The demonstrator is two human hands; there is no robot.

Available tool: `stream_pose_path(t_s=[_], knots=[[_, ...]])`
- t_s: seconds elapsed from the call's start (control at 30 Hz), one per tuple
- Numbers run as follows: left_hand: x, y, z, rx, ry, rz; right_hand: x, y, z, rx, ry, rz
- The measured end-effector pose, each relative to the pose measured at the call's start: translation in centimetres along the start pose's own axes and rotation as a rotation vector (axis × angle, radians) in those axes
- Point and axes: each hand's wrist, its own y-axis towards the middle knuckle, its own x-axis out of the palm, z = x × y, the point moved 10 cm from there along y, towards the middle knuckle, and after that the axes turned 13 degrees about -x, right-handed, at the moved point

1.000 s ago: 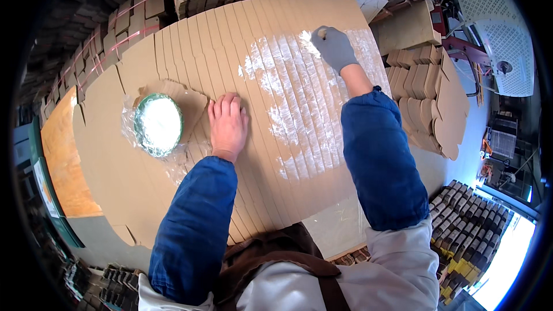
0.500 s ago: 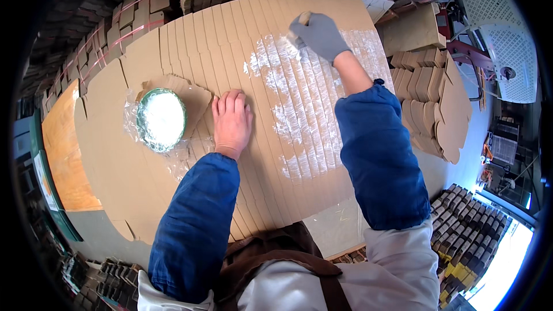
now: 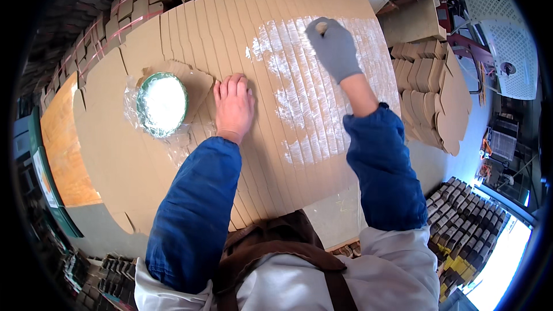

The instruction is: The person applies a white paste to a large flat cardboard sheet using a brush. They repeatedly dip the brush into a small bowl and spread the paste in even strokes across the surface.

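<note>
Overlapping brown cardboard sheets lie fanned out in front of me, their edges forming narrow strips. White paste is smeared in streaks across the strips on the right. My right hand, in a grey glove, is closed round a brush; only its light handle end shows, and the bristles are hidden beneath the hand. My bare left hand rests flat on the sheets left of the paste, fingers stretched forward, holding nothing. Beside it stands a round green tub of white paste, on crumpled clear plastic film and a cardboard scrap.
Stacked die-cut cardboard pieces stand to the right of the sheets. Bundled cardboard tied with pink strapping lines the far left. A wooden board lies at the left edge, and a white perforated chair stands at the far right.
My right hand has swept to the right and slightly nearer with the brush, over the pasted strips. My left hand stays at the same spot on the cardboard; the whole view has shifted slightly.
</note>
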Motion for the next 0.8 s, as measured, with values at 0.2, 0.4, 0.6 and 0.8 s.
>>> stream_pose_path(t_s=[0.2, 0.4, 0.6, 0.8], knots=[[0.3, 0.0, 0.1, -0.007, -0.011, -0.025, 0.2, -5.4, 0.9, 0.145, -0.099, -0.056], [0.3, -0.1, 0.4, 0.008, -0.006, -0.024, 3.3, -9.6, -4.8, 0.060, -0.005, -0.115], [0.4, -0.1, 0.1, 0.005, 0.024, -0.002, 2.6, -9.4, -8.1, -0.077, 0.153, 0.040], [0.3, -0.5, -0.2, 0.003, 0.011, 0.001, 2.6, -5.9, -4.4, -0.030, 0.073, 0.053]])
